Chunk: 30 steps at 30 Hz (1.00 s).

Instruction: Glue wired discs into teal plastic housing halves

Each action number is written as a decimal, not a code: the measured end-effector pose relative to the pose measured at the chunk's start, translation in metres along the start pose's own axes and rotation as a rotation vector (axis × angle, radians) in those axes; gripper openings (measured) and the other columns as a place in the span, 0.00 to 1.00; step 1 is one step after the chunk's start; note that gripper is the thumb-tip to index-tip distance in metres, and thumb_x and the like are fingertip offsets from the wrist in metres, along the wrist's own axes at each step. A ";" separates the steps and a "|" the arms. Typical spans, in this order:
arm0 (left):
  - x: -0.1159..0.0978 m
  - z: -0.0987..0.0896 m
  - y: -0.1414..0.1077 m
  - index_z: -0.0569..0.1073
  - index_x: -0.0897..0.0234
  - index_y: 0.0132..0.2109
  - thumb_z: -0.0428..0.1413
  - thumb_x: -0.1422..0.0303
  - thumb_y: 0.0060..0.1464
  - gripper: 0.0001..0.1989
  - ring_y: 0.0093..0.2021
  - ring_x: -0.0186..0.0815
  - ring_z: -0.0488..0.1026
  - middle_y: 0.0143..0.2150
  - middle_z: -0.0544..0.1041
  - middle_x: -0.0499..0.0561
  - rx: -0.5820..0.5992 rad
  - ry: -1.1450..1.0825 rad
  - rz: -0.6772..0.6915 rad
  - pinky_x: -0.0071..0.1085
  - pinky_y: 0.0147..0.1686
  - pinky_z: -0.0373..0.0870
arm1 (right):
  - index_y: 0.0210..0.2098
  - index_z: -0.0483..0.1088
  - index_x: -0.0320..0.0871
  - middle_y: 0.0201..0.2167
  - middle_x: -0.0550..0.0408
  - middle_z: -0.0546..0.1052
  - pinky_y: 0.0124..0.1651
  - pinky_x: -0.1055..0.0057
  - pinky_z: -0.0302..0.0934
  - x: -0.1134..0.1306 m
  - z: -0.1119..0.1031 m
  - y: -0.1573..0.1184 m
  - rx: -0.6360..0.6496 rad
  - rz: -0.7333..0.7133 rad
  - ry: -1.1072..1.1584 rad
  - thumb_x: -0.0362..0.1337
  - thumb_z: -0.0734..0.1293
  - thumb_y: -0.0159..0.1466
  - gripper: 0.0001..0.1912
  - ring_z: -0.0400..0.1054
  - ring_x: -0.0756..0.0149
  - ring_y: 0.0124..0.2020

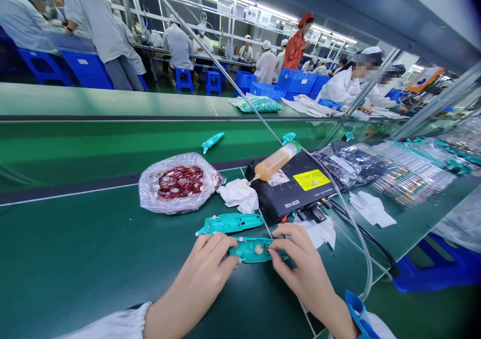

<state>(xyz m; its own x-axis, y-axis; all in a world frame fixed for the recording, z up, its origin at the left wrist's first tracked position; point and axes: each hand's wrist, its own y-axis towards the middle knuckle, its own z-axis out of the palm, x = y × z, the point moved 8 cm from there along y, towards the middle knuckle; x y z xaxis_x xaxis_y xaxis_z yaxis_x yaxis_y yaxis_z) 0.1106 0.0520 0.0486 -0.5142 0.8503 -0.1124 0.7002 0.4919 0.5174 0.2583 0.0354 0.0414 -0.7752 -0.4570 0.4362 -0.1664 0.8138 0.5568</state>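
Note:
A teal plastic shell (248, 250) lies on the green table between my two hands, its hollow side up. My left hand (210, 261) grips the shell's left end with thumb and fingers. At its right end, my right hand (298, 256) pinches a thin dark wire, which runs to a small round disc (259, 249) inside the shell. A second teal shell (231, 223) lies just beyond, also hollow side up. Farther back to the left sits a clear plastic bag (146, 191) holding many red wires with round discs (180, 181).
A black box (278, 201) marked RH-928 carries an amber-filled syringe (276, 162). Crumpled white tissues (239, 195) lie beside it. A clear hose and black cables curve along the right. Teal pieces (213, 142) rest on the green belt (93, 148). People in white coats sit beyond.

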 end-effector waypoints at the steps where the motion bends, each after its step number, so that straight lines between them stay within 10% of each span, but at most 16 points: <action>1: 0.000 0.000 -0.001 0.71 0.64 0.33 0.43 0.74 0.66 0.16 0.37 0.37 0.71 0.37 0.74 0.51 -0.002 -0.009 -0.002 0.33 0.36 0.61 | 0.33 0.65 0.43 0.38 0.49 0.68 0.42 0.62 0.64 0.000 0.002 0.000 0.007 0.000 0.008 0.26 0.61 0.64 0.06 0.64 0.59 0.43; 30: -0.006 0.002 -0.010 0.70 0.64 0.35 0.43 0.77 0.62 0.13 0.37 0.41 0.75 0.40 0.74 0.54 0.190 -0.177 -0.002 0.36 0.32 0.76 | 0.32 0.67 0.43 0.35 0.51 0.71 0.34 0.70 0.66 0.001 0.015 -0.009 0.147 0.076 0.158 0.26 0.60 0.62 0.08 0.68 0.64 0.35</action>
<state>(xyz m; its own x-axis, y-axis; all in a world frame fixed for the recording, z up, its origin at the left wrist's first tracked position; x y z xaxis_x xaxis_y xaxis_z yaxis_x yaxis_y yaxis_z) 0.1074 0.0419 0.0426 -0.4331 0.8604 -0.2686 0.7880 0.5061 0.3506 0.2493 0.0331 0.0265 -0.6855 -0.4339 0.5846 -0.2075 0.8861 0.4144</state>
